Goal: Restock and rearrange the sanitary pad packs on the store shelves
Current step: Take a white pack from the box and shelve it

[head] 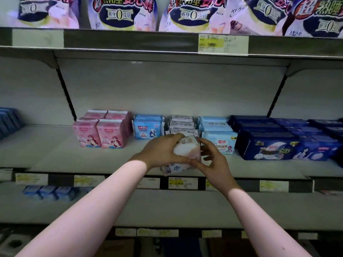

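Sanitary pad pack (187, 153), white-and-pink soft plastic: gripped between left hand (163, 149) and right hand (213, 160), above grey metal shelf (55, 154), 6 o'clock of white pack row (181, 123). Likely risks: slick wrap slipping; shove nudging light-blue pack (219, 140) at 3 o'clock.

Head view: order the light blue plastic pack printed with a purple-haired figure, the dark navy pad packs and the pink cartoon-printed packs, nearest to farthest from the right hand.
Right hand, holding the white pack:
1. Light blue purple-figure plastic pack, just behind.
2. Dark navy pad packs, to its right.
3. Pink cartoon-printed packs, far left.
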Demonstrator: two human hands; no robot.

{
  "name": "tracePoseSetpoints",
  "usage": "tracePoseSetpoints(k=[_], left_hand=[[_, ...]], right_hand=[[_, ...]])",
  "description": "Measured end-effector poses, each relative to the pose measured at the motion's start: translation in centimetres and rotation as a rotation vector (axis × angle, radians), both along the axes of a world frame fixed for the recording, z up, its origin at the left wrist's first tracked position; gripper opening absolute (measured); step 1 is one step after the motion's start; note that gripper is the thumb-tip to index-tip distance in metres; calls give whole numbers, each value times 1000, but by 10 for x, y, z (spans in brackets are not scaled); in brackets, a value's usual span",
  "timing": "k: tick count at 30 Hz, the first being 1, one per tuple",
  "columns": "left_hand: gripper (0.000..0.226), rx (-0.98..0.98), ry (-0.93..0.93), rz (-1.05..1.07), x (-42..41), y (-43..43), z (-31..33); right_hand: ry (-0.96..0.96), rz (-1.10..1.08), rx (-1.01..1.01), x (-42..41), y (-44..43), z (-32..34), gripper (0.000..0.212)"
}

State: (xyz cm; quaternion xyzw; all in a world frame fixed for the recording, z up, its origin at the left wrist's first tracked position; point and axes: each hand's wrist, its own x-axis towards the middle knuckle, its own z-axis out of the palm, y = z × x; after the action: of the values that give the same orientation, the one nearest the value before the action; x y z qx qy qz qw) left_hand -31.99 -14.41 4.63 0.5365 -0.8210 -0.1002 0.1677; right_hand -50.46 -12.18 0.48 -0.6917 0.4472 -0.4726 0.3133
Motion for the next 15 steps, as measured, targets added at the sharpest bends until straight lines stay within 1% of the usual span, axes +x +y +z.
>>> tracePoseSetpoints(k=[2, 3, 5, 7, 9, 12, 15], left_hand=[[88, -86, 8, 71, -2, -5, -3], [92, -107, 55, 144, -4, -7, -7], [98, -76, 251, 294, -11, -9, -21], [103, 16, 474, 401, -19, -12, -35], [106, 87, 651, 478, -23, -19, -48], [105, 104, 814, 472, -23, -38, -60], [98, 125, 818, 438, -23, -52, -67]], right_hand=[[-86, -44, 45, 2, -4, -4, 54], [-140, -65, 83, 3, -8, -7, 53], [-211, -104, 144, 7, -15, -15, 53], [-218, -144, 156, 10, -24, -23, 51], [-212, -196, 152, 14, -33, -29, 48], [-221, -250, 155, 17, -45, -32, 44], [-222, -261, 201, 16, -58, -35, 43]])
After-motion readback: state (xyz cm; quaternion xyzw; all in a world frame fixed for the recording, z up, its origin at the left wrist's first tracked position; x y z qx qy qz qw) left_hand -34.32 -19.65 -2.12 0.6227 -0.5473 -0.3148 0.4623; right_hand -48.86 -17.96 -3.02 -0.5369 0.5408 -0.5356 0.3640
